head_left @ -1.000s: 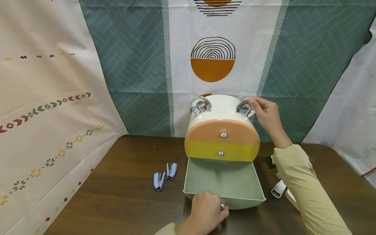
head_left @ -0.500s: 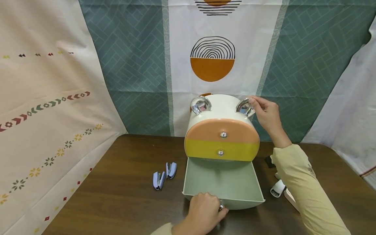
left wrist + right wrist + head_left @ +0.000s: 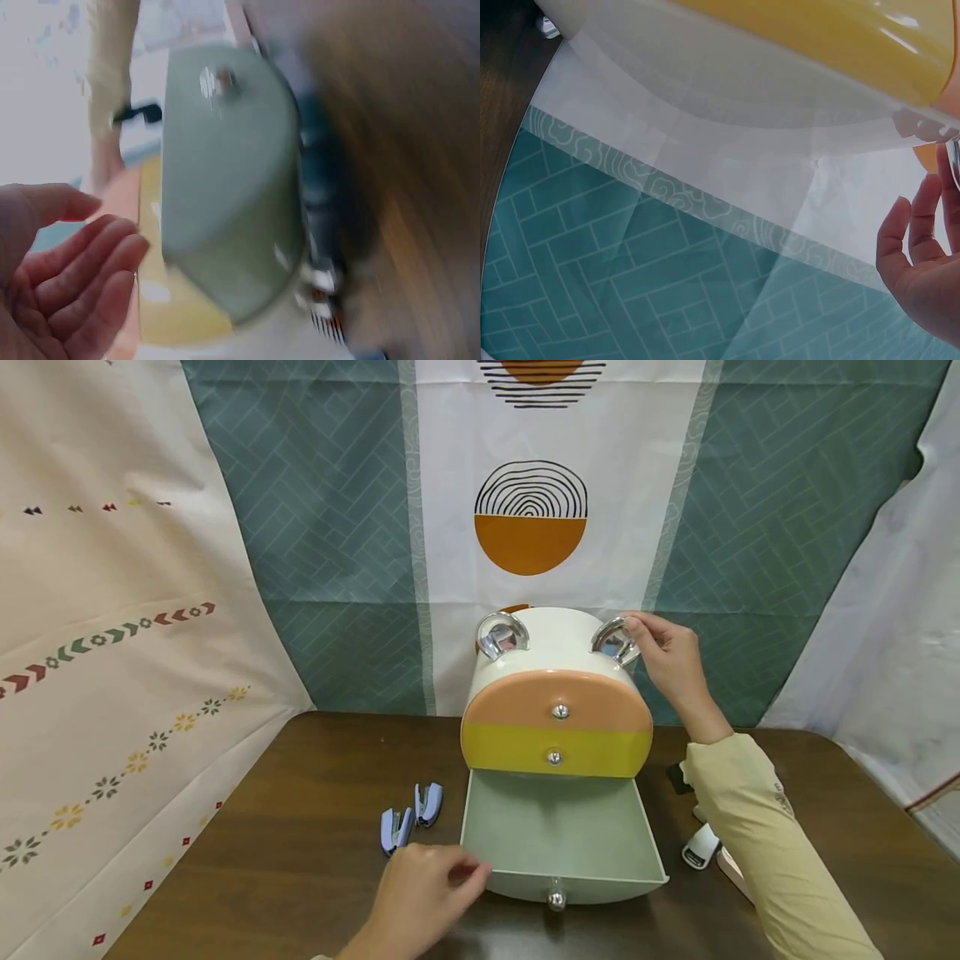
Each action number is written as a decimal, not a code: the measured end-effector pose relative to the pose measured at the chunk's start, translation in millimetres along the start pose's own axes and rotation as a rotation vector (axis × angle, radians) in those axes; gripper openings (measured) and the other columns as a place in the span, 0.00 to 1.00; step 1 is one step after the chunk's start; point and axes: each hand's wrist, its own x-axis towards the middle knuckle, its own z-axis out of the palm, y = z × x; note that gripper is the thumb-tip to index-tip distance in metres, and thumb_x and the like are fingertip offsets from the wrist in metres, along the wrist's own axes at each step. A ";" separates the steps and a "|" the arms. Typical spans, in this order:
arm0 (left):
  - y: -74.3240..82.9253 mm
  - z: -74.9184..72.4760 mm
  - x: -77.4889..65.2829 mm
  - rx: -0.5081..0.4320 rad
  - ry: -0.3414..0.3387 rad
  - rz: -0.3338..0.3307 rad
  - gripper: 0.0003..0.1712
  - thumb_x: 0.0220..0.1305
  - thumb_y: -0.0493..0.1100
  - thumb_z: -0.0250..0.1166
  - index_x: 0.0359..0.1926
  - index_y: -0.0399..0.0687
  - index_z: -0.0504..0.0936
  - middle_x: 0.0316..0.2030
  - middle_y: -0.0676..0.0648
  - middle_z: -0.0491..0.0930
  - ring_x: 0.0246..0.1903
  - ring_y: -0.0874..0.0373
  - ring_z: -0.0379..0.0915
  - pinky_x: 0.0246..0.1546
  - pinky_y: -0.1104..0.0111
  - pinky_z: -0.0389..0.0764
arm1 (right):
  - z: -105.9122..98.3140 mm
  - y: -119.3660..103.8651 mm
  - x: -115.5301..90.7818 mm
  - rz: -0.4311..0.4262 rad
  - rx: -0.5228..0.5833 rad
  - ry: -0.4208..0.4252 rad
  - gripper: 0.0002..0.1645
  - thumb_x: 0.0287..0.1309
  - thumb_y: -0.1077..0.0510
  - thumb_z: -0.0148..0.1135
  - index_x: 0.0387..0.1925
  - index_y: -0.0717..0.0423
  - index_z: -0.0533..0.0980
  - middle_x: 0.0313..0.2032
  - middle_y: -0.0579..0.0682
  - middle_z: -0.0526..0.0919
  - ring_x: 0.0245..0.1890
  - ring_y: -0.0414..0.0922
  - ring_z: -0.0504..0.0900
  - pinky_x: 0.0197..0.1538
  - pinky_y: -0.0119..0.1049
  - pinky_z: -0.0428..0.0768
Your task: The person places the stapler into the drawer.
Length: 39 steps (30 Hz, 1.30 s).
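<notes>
- Pale green drawer (image 3: 517, 887), pulled out at the bottom of the round-topped cabinet (image 3: 557, 639), points towards the near edge of the tabletop (image 3: 262, 877); its knob (image 3: 557, 900) faces the same way.
- The cabinet stands by the middle of the tabletop's far edge. Its orange and yellow fronts run widest side to side, parallel to that edge; depth is foreshortened, so the cabinet's true long axis cannot be told.
- Right-hand grip (image 3: 670, 662): pinching the cabinet's chrome ear (image 3: 600, 633), probably to steady the body from above.
- Left-hand grip (image 3: 420, 893): released, fingers loosely bent round nothing, near the drawer's left front corner; whether it brushes that corner cannot be told.
- Two lilac staplers (image 3: 432, 807) lie between drawer and left edge, lengthwise roughly near to far, seemingly placed to leave the drawer room.
- White item (image 3: 701, 847) lies towards the right edge, beside the sleeve (image 3: 765, 827), likewise outside the drawer's path.
</notes>
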 end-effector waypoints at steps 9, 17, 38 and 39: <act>-54.5 -14.3 -2.6 -0.096 0.041 -0.302 0.07 0.42 0.37 0.72 0.25 0.49 0.83 0.20 0.58 0.81 0.21 0.71 0.75 0.22 0.77 0.77 | -0.6 -1.7 0.9 0.000 -0.007 0.000 0.19 0.62 0.54 0.53 0.47 0.62 0.78 0.43 0.61 0.81 0.35 0.19 0.70 0.39 0.19 0.69; -91.4 -10.7 -6.3 -0.029 -0.163 -0.484 0.19 0.45 0.44 0.72 0.39 0.38 0.82 0.30 0.46 0.83 0.28 0.55 0.79 0.29 0.62 0.78 | -0.5 -2.8 0.1 0.003 -0.011 -0.005 0.20 0.62 0.52 0.53 0.48 0.61 0.78 0.44 0.59 0.81 0.35 0.21 0.71 0.38 0.20 0.69; -120.0 4.5 -0.5 0.161 -0.440 -0.571 0.22 0.35 0.50 0.75 0.14 0.46 0.70 0.12 0.51 0.66 0.13 0.59 0.61 0.10 0.69 0.61 | 1.3 1.5 -1.2 -0.013 -0.008 0.004 0.19 0.63 0.52 0.53 0.47 0.62 0.78 0.41 0.60 0.82 0.29 0.28 0.72 0.33 0.23 0.67; -120.3 5.0 -0.1 0.161 -0.442 -0.576 0.21 0.35 0.49 0.75 0.14 0.46 0.70 0.12 0.51 0.67 0.13 0.59 0.62 0.10 0.69 0.61 | 1.3 1.4 -1.2 -0.014 -0.004 0.005 0.19 0.63 0.53 0.53 0.47 0.62 0.78 0.41 0.60 0.82 0.29 0.28 0.72 0.33 0.22 0.68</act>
